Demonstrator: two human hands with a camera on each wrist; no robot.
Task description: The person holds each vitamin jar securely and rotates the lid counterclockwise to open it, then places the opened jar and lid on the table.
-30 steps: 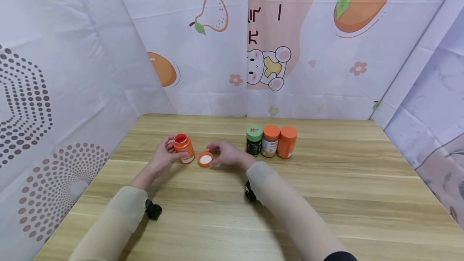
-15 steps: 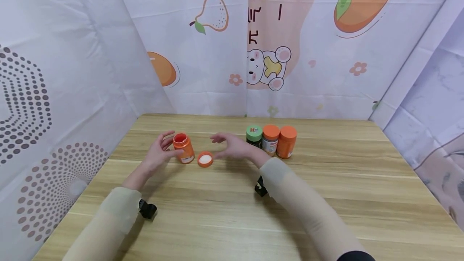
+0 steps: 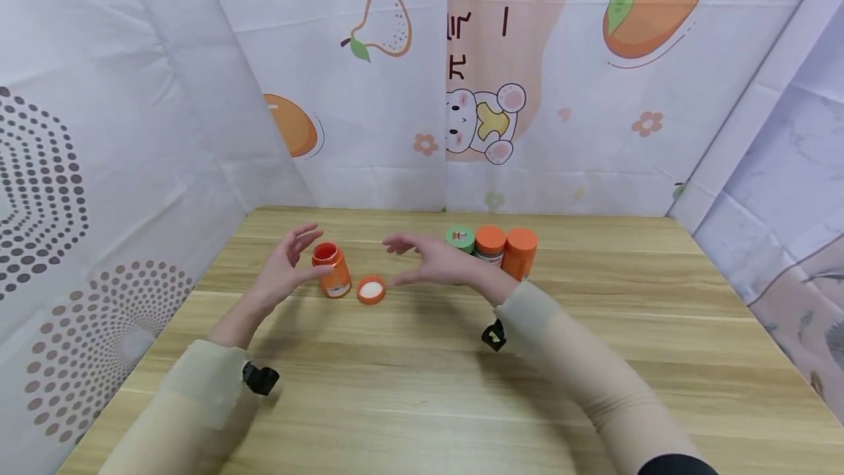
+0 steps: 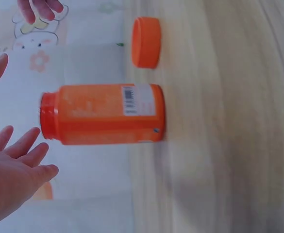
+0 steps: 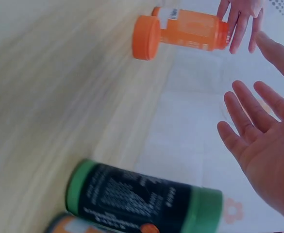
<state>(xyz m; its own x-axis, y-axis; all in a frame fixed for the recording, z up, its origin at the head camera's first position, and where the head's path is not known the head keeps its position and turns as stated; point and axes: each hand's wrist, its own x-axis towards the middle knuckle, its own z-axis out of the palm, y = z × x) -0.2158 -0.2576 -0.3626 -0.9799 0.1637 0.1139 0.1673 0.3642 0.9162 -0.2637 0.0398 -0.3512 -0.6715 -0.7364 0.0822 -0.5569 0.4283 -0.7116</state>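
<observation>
An uncapped orange jar (image 3: pixel 335 274) stands upright at the left of the wooden table, its red mouth facing up. Just right of it lies its orange lid (image 3: pixel 371 289), white inner side up. My left hand (image 3: pixel 282 274) is raised at the jar's left, fingers spread and holding nothing; in the left wrist view a gap shows between the fingers and the jar (image 4: pixel 108 114). My right hand (image 3: pixel 438 261) hovers right of the lid, fingers apart and holding nothing. The right wrist view shows its bare palm (image 5: pixel 273 160).
A row of capped jars stands at the back, partly behind my right hand: a green-lidded dark jar (image 3: pixel 460 237), an orange-lidded jar (image 3: pixel 490 240) and an all-orange jar (image 3: pixel 520 255). A printed curtain (image 3: pixel 369 130) hangs along the table's back edge.
Both hands have drawn away from the jar and lid, the left hand back to the left, the right hand to the right. The left fingers have let go of the jar. Jar and lid stay put.
</observation>
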